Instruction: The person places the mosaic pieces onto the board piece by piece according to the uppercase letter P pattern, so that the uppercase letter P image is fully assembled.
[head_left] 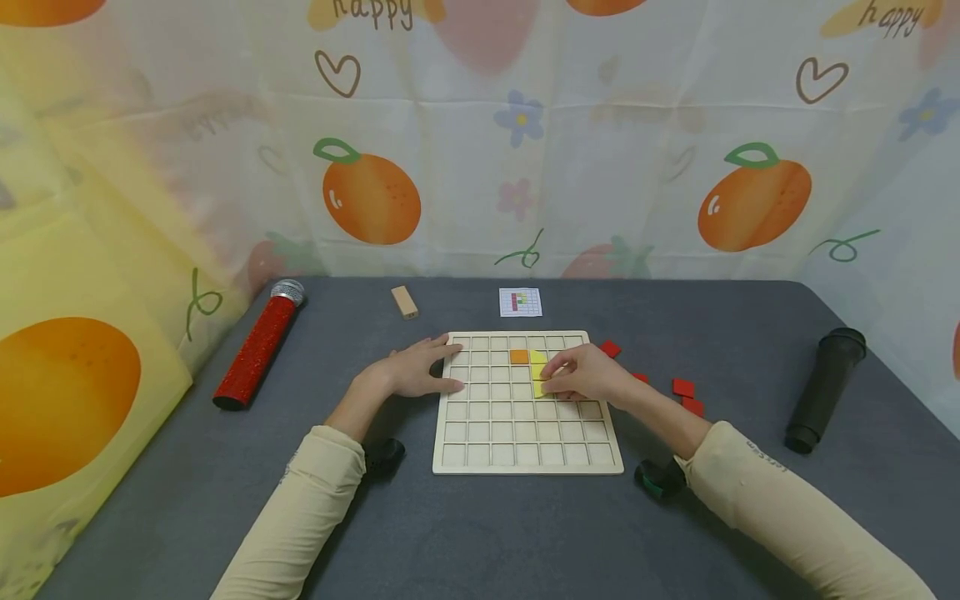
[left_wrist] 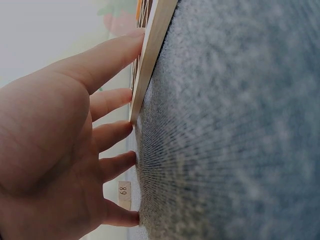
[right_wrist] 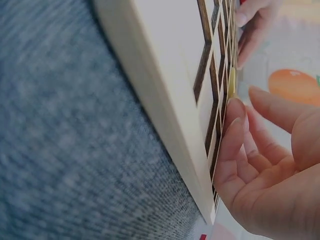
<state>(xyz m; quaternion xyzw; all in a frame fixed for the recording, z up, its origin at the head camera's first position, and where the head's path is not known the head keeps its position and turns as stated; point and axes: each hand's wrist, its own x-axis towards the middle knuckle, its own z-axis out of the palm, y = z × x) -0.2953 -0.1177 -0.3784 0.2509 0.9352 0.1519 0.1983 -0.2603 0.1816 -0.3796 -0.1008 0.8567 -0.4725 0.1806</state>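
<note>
A pale wooden grid board [head_left: 528,461] lies on the dark table. My left hand [head_left: 415,367] rests along its left edge, fingers spread, the thumb on the rim; the left wrist view shows the same hand [left_wrist: 55,145] with thumb and fingertips at the board's side. An orange square tile [head_left: 519,357] and a column of yellow tiles [head_left: 537,357] sit in the upper cells. My right hand [head_left: 585,372] is over the board's right part, bent fingertips at the yellow tiles. In the right wrist view, a fingertip of this hand [right_wrist: 270,170] meets a yellow tile [right_wrist: 232,81], the thumb standing apart.
Red tiles [head_left: 683,387] lie right of the board, some partly behind the right hand. Behind the board are a card with a coloured grid [head_left: 521,302] and a small wooden block [head_left: 404,302]. A red microphone [head_left: 258,346] lies left, a black cylinder [head_left: 825,390] right.
</note>
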